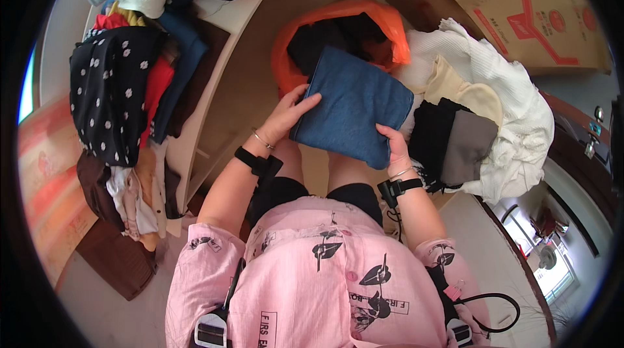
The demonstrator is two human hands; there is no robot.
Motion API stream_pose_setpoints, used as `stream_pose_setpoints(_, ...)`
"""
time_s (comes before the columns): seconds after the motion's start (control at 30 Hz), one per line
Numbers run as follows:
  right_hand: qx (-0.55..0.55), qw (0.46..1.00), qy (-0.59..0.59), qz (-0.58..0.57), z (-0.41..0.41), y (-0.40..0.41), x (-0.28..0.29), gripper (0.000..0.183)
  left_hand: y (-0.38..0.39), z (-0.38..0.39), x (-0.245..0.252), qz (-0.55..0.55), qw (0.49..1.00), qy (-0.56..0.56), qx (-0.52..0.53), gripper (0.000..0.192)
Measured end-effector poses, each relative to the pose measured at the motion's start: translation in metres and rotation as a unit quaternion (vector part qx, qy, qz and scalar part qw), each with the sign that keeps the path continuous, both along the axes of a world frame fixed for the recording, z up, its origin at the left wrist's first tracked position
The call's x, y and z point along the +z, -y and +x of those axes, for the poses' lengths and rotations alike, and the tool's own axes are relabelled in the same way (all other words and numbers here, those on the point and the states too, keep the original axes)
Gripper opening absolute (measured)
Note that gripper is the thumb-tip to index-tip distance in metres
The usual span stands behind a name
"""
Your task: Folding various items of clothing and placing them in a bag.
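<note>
A folded blue denim garment (353,104) is held out in front of me, spanning both hands. My left hand (295,106) grips its left edge, thumb on top. At the lower right corner, my right hand (394,147) pinches it with the thumb over the cloth. Just beyond the denim stands an orange plastic bag (397,31), its mouth open around dark clothes (317,43). The denim hides part of the bag's near rim. Fingers under the cloth are out of sight.
To the right, a white textured cloth (521,133) bears a cream garment (451,85) and folded black and grey clothes (468,145). A cardboard box (546,16) stands behind. On the left, a black flower-print garment (114,89) and other clothes lie heaped on a pale tabletop (222,60).
</note>
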State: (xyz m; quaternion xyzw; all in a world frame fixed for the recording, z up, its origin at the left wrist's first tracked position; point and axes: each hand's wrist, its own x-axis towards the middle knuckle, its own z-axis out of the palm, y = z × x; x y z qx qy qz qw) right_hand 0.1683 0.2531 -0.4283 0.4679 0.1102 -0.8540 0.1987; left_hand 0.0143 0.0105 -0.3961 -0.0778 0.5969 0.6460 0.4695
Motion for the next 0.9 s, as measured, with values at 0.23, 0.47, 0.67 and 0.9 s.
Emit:
stream_pose_setpoints(0.23, -0.041, 0.998, 0.007, 0.056, -0.032, 0.003, -0.052, 0.035, 0.021, -0.029, -0.116, -0.324, 0.857, -0.378, -0.137, 0.033)
stream_pose_setpoints(0.47, -0.053, 0.995, -0.001, 0.084, -0.072, -0.001, -0.060, 0.041, 0.033, -0.048, -0.194, -0.485, 0.738, -0.389, -0.264, 0.036)
stream_pose_setpoints(0.67, -0.047, 0.995, 0.020, 0.089, -0.098, -0.004, -0.094, 0.039, 0.047, -0.057, -0.253, -0.449, 0.757, -0.389, -0.271, 0.023)
stream_pose_setpoints(0.9, 0.003, 0.982, -0.015, 0.188, -0.133, 0.003, -0.138, 0.036, 0.043, -0.082, -0.214, -0.413, 0.805, -0.392, -0.164, 0.035)
